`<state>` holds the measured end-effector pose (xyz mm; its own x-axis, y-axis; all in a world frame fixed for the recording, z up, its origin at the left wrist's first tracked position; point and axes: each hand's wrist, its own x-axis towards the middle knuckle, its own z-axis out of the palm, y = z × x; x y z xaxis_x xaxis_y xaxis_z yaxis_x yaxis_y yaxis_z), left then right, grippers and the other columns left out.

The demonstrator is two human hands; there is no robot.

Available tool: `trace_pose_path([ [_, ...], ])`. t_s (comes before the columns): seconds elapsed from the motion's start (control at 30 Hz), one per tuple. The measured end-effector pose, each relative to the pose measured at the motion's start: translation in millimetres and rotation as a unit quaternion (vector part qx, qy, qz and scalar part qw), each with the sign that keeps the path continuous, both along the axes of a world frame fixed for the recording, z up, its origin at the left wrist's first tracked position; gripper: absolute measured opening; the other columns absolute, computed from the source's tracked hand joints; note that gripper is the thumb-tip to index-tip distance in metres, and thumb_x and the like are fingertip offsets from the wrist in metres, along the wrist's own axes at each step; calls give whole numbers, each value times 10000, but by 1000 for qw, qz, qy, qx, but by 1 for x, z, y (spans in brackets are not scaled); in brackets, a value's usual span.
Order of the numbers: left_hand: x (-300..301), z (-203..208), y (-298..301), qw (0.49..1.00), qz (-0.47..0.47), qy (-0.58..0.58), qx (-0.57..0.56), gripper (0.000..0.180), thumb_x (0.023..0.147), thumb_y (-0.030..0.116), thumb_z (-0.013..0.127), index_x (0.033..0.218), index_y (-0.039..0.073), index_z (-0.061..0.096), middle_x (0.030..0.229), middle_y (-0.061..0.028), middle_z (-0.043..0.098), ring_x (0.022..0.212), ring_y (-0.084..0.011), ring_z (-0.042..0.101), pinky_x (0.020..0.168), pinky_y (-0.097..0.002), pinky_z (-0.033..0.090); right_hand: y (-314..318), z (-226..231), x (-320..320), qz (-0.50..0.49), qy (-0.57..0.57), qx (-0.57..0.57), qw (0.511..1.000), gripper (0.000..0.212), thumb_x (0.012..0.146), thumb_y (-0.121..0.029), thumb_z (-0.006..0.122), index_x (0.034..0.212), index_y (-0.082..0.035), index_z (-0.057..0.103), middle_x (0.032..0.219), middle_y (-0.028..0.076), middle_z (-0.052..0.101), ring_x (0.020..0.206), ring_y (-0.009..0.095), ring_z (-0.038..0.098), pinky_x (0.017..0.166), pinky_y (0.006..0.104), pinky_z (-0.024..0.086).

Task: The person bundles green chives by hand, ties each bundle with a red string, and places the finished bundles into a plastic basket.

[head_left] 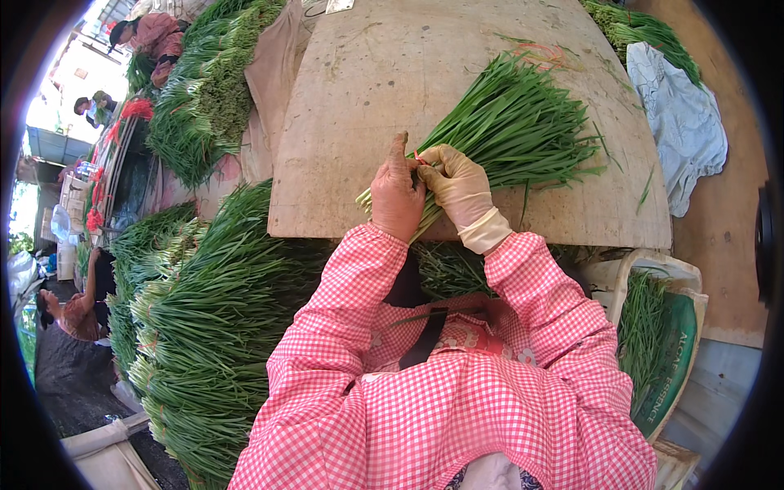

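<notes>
Long green-leaved bundle (523, 122) slants across pale plywood board (351, 106)

Its leaf tips point upper right, pale stems lower left. The cream-gloved right hand (457, 188) pinches a thin red tie (420, 158) at the stems. The bare left hand (397, 196) extends its index finger; its grip is hidden. Pale lettering marks a green panel (671, 367).

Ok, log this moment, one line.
left hand: bare, at red tie | right hand: gloved, at red tie | green bunch: on wooden board

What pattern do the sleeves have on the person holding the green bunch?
The sleeves have pinkish-red and white checks, seen best in the head view.
</notes>
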<state>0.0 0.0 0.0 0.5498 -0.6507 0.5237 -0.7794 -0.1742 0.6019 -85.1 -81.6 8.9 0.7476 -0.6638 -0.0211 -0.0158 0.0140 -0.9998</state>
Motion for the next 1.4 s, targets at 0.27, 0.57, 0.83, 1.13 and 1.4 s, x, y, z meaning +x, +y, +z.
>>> trace_pose_path([
  [0.27,3,12,3,992,-16,127,8,531,701,-22,621,1205,39,466,779,-108,657,769,-227,647,758,-318,480,-9,1,-6,69,-101,114,986,65,858,-94,587,815,-66,548,718,-36,536,579,36,431,515,184,365],
  [0.57,8,52,67,930,-222,-249,151,352,642,112,714,981,96,624,986,-50,575,891,-237,534,766,-374,429,-34,6,8,124,-70,159,977,146,853,-182,615,783,-90,527,591,-23,507,484,46,420,416,199,340],
  [0.83,-1,40,86,878,-168,-273,356,279,739,153,610,1014,106,600,920,-44,585,816,-230,551,711,-356,437,-31,1,8,109,-53,135,983,133,862,-191,609,807,-93,539,594,-28,528,474,37,447,424,182,370],
  [1.13,-18,70,113,936,-148,-175,269,233,748,79,592,979,56,611,843,-96,577,742,-269,579,633,-377,477,-35,4,6,115,-67,144,981,102,843,-136,614,807,-62,555,611,14,553,475,67,451,420,213,370],
  [1.4,-26,36,82,871,-109,-136,460,505,710,116,654,1176,28,481,883,-117,590,811,-279,585,722,-373,471,-36,-4,-1,122,-83,153,977,104,840,-140,620,797,-71,554,614,12,561,484,59,462,421,205,367],
])
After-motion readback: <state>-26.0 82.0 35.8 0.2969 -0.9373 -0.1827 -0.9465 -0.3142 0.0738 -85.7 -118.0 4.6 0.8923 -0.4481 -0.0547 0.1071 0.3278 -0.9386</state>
